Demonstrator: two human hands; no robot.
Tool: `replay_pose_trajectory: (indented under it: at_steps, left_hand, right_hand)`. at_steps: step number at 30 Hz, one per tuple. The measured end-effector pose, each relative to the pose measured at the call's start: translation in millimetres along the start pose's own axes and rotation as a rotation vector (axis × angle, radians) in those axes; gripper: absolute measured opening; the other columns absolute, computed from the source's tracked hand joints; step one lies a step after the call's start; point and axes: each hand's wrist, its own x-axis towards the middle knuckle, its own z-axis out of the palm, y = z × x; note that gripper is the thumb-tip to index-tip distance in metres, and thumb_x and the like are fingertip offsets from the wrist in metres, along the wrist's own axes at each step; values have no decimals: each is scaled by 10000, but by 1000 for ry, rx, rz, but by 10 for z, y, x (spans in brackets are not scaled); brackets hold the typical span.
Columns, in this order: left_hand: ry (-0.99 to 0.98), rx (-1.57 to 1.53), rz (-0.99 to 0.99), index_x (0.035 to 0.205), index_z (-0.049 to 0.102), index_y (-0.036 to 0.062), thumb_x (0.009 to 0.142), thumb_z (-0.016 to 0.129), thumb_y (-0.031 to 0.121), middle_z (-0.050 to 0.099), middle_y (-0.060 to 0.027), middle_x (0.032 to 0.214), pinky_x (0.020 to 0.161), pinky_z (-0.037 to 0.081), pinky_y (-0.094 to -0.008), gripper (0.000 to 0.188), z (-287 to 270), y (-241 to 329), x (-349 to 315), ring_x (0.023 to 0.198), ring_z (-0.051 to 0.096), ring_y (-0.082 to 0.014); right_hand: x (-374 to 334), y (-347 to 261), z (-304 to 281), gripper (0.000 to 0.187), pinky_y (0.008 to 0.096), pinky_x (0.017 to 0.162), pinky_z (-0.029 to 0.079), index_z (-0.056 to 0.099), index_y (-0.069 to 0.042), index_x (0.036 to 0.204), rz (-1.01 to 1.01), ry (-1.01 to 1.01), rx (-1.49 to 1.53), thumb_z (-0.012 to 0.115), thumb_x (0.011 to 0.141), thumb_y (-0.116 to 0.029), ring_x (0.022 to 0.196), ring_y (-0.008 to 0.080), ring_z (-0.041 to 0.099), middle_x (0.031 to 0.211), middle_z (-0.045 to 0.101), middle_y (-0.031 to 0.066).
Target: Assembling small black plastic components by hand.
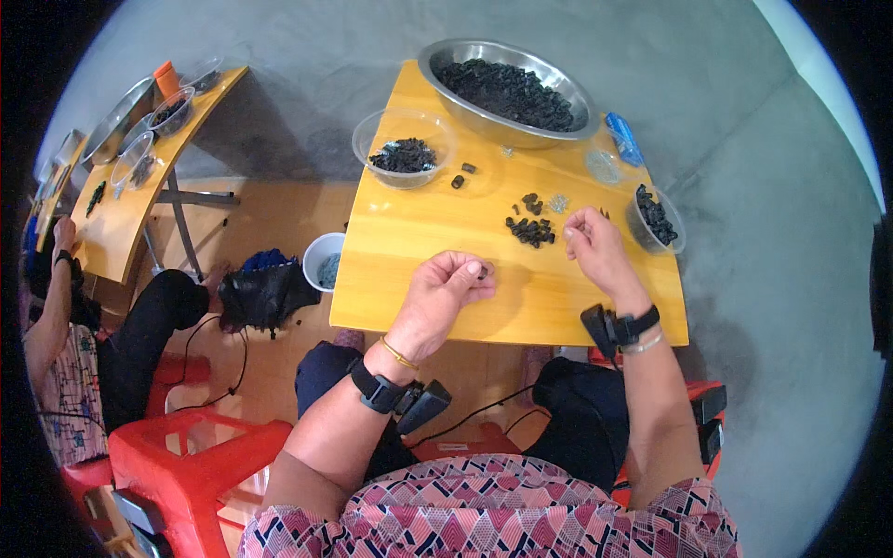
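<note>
Over the near part of the yellow table, my left hand [450, 290] is closed in a pinch. A small black piece [483, 272] sticks out between its thumb and forefinger. Farther right, my right hand [595, 249] has its fingertips pressed together; whatever they hold is too small to make out. It hovers just right of a loose pile of small black parts [531, 232]. Behind that pile lies a little heap of tiny silvery pieces [558, 203]. Two black cylinders [458, 181] lie apart, near a clear bowl [403, 175] of black parts.
A big steel basin [581, 102] of black parts stands at the table's far edge. Along the right side are a clear tub [673, 235] of black parts, a silvery heap [604, 167] and a blue packet [623, 139]. Another person's hand [64, 234] is at a table on the left.
</note>
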Motion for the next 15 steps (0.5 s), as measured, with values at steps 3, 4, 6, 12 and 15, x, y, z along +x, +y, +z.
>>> replay_pose_trajectory:
  at_steps: [3,4,6,12,15]
  left_hand:
    - [-48,-60,-58,909,530,1,859,462,102,569,-69,852,714,467,-269,132,-52,66,-70,747,549,-137]
    - [-133,-170,-53,930,534,4,857,470,115,568,-62,825,683,461,-264,147,-33,52,-53,718,544,-130]
    - [-197,-275,-50,951,537,8,854,478,128,568,-54,799,652,455,-258,166,2,34,-32,688,539,-123]
    - [-192,-311,-59,979,543,12,856,472,143,555,-42,761,629,453,-263,193,42,7,-50,662,528,-119]
    - [-173,-297,-48,976,545,12,855,473,135,564,-49,776,623,464,-262,187,62,-22,-51,666,537,-124]
  right_hand:
    - [-319,-312,199,47,208,551,395,478,-6,783,-71,-27,288,519,789,-30,613,65,455,677,496,10]
    - [-365,-378,251,47,208,551,395,478,-6,783,-75,-41,296,519,789,-30,613,65,455,677,496,10]
    - [-447,-462,360,34,200,541,388,490,-4,822,-170,19,373,508,801,-23,607,66,456,695,499,3]
    - [-577,-495,501,82,193,557,392,499,-12,875,-216,4,319,522,798,-27,633,62,468,706,506,1]
    - [-572,-524,526,68,195,553,398,493,-12,855,-246,38,342,526,796,-22,632,59,475,706,511,8]
